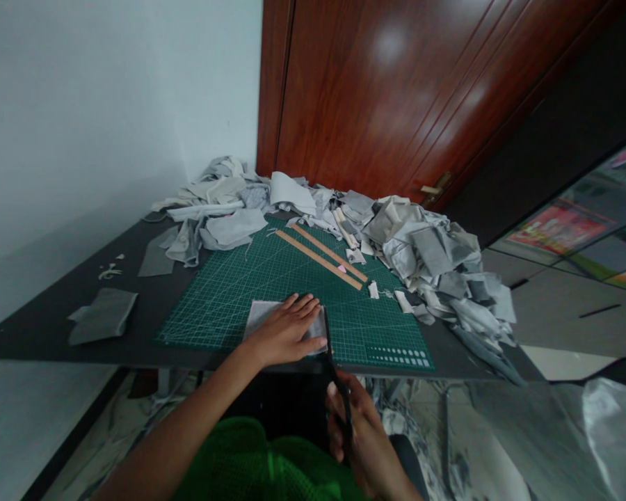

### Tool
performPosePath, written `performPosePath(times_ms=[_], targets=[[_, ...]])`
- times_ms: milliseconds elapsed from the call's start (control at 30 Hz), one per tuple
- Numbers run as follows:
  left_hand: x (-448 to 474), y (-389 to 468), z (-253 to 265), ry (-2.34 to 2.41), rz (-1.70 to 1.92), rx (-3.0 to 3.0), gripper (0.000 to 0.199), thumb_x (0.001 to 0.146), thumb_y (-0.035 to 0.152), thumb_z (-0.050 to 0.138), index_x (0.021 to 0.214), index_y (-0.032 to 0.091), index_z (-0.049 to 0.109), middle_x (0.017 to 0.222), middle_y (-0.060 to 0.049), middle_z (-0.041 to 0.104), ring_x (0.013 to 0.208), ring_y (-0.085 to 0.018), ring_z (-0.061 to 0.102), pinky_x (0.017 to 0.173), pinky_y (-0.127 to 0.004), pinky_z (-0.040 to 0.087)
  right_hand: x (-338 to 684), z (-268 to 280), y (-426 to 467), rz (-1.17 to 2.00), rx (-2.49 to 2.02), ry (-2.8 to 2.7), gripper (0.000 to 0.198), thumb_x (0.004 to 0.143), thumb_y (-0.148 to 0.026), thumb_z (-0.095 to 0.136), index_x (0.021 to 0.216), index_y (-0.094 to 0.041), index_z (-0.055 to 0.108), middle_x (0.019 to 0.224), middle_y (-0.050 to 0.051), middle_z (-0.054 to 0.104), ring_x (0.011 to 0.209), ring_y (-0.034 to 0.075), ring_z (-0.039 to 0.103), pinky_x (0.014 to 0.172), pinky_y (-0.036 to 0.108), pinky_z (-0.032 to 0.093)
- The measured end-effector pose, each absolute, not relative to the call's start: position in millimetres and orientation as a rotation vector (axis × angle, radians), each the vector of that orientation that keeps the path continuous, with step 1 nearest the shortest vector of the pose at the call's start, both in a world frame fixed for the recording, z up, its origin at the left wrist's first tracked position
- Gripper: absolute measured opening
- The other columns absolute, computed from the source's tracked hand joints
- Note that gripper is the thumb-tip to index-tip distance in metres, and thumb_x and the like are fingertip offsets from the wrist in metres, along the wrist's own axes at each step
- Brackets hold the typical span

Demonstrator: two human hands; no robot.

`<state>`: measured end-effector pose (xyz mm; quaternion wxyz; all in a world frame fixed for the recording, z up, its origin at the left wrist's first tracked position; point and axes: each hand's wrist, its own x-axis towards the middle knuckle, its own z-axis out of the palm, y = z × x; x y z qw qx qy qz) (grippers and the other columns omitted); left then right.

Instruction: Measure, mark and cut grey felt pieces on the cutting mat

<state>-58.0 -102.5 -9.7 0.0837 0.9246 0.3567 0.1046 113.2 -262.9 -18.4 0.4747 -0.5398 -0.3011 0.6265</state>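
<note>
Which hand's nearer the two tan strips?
Left. The left hand rests on fabric, short of the tan strips; the right hand, holding scissors, is farther back, past the table edge.

The left hand (286, 330) lies flat on a grey cloth (258, 314) over a green mat (213, 299); black scissors (339, 385) sit in the right hand (362, 426)'s grip, blades at the cloth's right edge. Two wooden strips (318, 259) lie beyond; fabric scraps (432, 250) heap along the far counter (46, 313).

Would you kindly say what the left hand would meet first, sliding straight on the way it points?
Sliding off the fabric across the green mat, the left hand would probably meet the nearer wooden ruler first, though depth is uncertain.
</note>
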Motion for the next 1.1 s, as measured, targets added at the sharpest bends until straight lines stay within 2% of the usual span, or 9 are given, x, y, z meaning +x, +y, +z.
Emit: performPosePath(times_ms=[467, 600, 733, 867, 1100], targets=[[-59, -102, -12, 1.064, 0.313, 2.758, 0.080, 0.102, 0.067, 0.026, 0.156, 0.009, 0.033, 0.163, -0.015, 0.030, 0.154, -0.024, 0.021, 0.127, -0.042, 0.008, 110, -13, -263, 1.517, -1.328, -0.694, 0.067, 0.074, -0.061, 0.082, 0.124, -0.025, 0.054, 0.072, -0.008, 0.050, 0.045, 0.004, 0.040, 0.036, 0.016, 0.031], [-58, -102, -10, 1.070, 0.304, 2.755, 0.079, 0.102, 0.066, 0.027, 0.156, 0.009, 0.034, 0.164, -0.015, 0.030, 0.155, -0.024, 0.021, 0.127, -0.042, 0.008, 111, -12, -258, 1.550, -1.328, -0.580, 0.072, 0.066, -0.067, 0.083, 0.117, -0.025, 0.054, 0.067, -0.010, 0.051, 0.041, 0.004, 0.037, 0.034, 0.015, 0.027], [-59, -102, -10, 1.073, 0.305, 2.766, 0.079, 0.102, 0.067, 0.026, 0.155, 0.010, 0.035, 0.163, -0.014, 0.030, 0.154, -0.024, 0.021, 0.127, -0.041, 0.008, 116, -11, -252, 1.585, -1.314, -0.537, 0.068, 0.065, -0.065, 0.083, 0.111, -0.025, 0.054, 0.066, -0.011, 0.052, 0.038, 0.003, 0.035, 0.032, 0.014, 0.022], [-58, -102, -11, 1.084, 0.314, 2.771, 0.079, 0.102, 0.067, 0.026, 0.155, 0.010, 0.035, 0.163, -0.014, 0.031, 0.154, -0.023, 0.022, 0.126, -0.041, 0.008, 122, -6, -246, 1.586, -1.334, -0.563, 0.069, 0.063, -0.064, 0.085, 0.110, -0.024, 0.053, 0.065, -0.011, 0.051, 0.039, 0.003, 0.035, 0.032, 0.014, 0.024], [-58, -102, -10, 1.068, 0.320, 2.763, 0.079, 0.102, 0.068, 0.026, 0.156, 0.011, 0.034, 0.163, -0.015, 0.032, 0.154, -0.024, 0.023, 0.126, -0.042, 0.008, 122, 2, -242, 1.547, -1.385, -0.627, 0.082, 0.057, -0.066, 0.089, 0.118, -0.023, 0.053, 0.067, -0.011, 0.053, 0.041, 0.003, 0.038, 0.033, 0.014, 0.027]])
